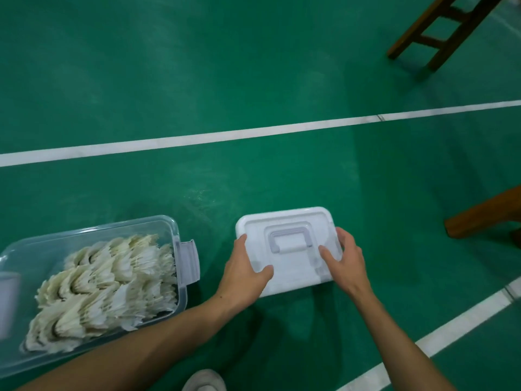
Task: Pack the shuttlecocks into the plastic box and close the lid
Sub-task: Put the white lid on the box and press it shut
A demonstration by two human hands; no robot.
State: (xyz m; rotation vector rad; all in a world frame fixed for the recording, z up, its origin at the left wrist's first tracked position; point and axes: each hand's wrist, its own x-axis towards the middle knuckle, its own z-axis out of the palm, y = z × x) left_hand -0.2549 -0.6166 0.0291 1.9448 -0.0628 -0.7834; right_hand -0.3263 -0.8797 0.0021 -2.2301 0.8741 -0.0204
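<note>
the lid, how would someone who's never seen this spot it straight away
On the green court floor, below the long white line, look right of the clear plastic box full of shuttlecocks. The lid is the flat white rounded rectangle that the left hand and right hand hold by its sides. Unlike the see-through box, it is opaque, with a pale handle folded flat at its centre.

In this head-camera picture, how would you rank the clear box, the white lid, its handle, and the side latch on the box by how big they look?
1. clear plastic box, cut off at the left edge, biggest
2. white lid
3. lid handle and side latch, which look alike in size, so I won't rank them.
</note>
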